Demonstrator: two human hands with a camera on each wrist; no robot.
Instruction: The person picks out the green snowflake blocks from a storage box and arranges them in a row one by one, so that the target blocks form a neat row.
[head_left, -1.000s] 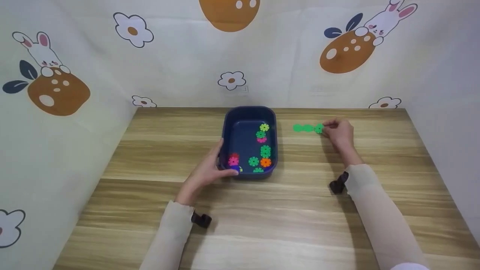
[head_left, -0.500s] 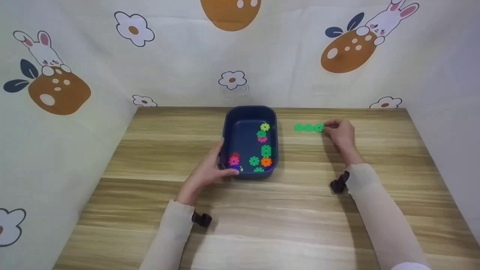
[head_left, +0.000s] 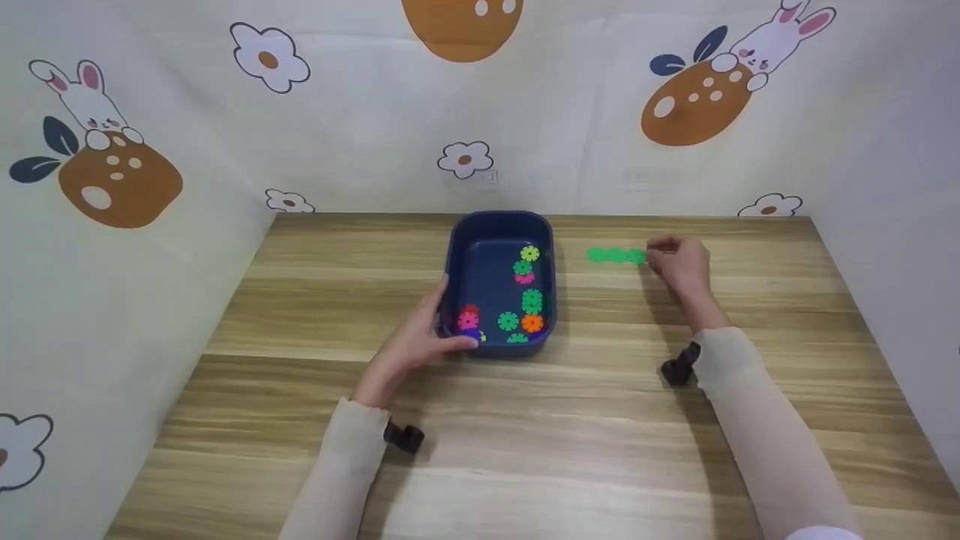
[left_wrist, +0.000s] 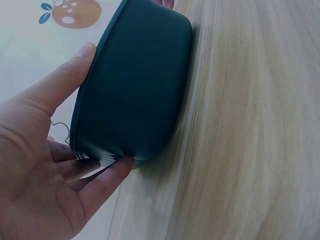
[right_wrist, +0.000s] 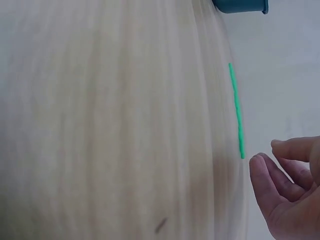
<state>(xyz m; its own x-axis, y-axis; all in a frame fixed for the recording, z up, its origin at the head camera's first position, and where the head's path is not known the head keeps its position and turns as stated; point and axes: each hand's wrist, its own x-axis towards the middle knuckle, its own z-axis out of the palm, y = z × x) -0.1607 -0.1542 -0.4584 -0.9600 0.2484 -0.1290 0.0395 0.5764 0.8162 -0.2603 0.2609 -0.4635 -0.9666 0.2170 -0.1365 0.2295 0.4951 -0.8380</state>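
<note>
The left hand grips the navy tub with curled fingers; the right hand (thumb and fingers slightly parted) is just beside the green disc chain.

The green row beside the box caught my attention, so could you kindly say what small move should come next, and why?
Perhaps move the right hand to the box for another green disc: that hand appears to hold nothing, the green row lies on the table, and the left hand holds the box.
</note>
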